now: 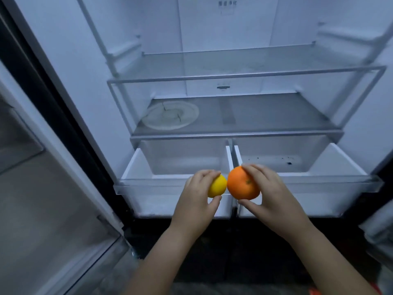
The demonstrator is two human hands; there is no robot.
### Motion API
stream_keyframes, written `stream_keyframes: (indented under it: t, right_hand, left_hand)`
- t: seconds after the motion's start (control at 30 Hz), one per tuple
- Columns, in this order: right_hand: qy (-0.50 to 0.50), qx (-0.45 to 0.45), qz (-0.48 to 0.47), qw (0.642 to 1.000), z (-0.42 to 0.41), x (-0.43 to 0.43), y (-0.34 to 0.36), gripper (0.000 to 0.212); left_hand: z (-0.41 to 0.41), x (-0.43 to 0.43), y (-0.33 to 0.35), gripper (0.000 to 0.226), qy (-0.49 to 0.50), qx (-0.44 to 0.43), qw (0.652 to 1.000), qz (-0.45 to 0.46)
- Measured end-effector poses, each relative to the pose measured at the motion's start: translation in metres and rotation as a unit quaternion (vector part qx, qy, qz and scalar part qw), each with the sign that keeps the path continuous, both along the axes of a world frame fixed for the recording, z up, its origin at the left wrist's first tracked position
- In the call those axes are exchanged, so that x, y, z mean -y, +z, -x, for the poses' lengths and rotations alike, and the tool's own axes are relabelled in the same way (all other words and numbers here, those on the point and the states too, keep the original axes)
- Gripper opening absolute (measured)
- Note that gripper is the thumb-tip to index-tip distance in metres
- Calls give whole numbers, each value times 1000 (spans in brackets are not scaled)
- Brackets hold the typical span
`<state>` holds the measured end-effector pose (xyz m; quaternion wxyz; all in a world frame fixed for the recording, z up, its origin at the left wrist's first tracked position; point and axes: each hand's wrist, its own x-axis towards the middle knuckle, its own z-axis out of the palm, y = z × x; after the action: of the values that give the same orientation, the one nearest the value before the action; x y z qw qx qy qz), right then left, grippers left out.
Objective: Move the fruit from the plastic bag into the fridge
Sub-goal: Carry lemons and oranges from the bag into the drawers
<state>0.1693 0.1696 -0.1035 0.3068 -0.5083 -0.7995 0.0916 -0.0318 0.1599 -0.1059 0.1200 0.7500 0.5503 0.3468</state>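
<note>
The fridge stands open before me. My left hand (197,194) grips a small yellow lemon (218,187) between fingers and thumb. My right hand (270,192) holds an orange (242,184), fingers over its top and thumb under it. The two fruits almost touch. Both hang above the front edges of two pulled-out drawers: the left drawer (136,165) and the right drawer (344,162). The plastic bag is out of view.
Above the drawers lie two glass shelves, the lower shelf (265,118) and the upper shelf (244,60). A round whitish mark (170,116) shows at the lower shelf's left. The open left door (42,188) stands at the left. A door's edge (376,231) shows at the right.
</note>
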Motion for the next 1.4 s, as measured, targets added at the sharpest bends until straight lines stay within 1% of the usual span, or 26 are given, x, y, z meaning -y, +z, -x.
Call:
stream_keyframes:
  t: [0.2, 0.37, 0.53, 0.63, 0.7, 0.83, 0.9, 0.97, 1.03, 1.13, 1.27, 1.4]
  right_hand:
    - [-14, 7, 7, 1000, -18, -44, 1, 77]
    - [0, 11, 30, 999, -37, -83, -3, 76]
    - [-4, 33, 69, 997, -64, -132, 2, 75]
    - [0, 71, 113, 991, -80, -161, -1, 77]
    - [16, 112, 143, 983, -85, -177, -5, 76]
    - [56, 194, 212, 956, -90, -199, -14, 76]
    - [79, 220, 230, 945, -90, -209, -17, 77]
    - [102, 245, 246, 932, -88, -219, -22, 85]
    - [127, 285, 255, 915, -85, -228, -30, 90]
    - [160, 328, 258, 894, -80, -239, -45, 86]
    - [186, 335, 266, 884, -74, -251, -65, 83]
    - [203, 335, 262, 882, -71, -254, -82, 79]
  left_hand:
    - [-18, -52, -4, 46, -20, 3, 1000, 2]
    - [-33, -87, -8, 45, -18, -11, 1000, 21]
    - [-30, -121, -7, 44, 28, -55, 996, 57]
    - [-23, -140, -12, 44, 44, -86, 991, 92]
    - [-20, -150, -15, 43, 53, -100, 985, 129]
    - [-16, -164, -24, 39, 48, -125, 973, 189]
    - [-12, -172, -28, 43, 27, -144, 965, 220]
    - [-7, -182, -35, 51, 4, -158, 955, 252]
    - [-5, -194, -43, 55, -18, -179, 943, 279]
    - [-6, -212, -54, 52, -48, -222, 919, 322]
    - [-6, -229, -71, 56, -67, -269, 891, 359]
    - [-8, -235, -86, 58, -85, -308, 862, 393]
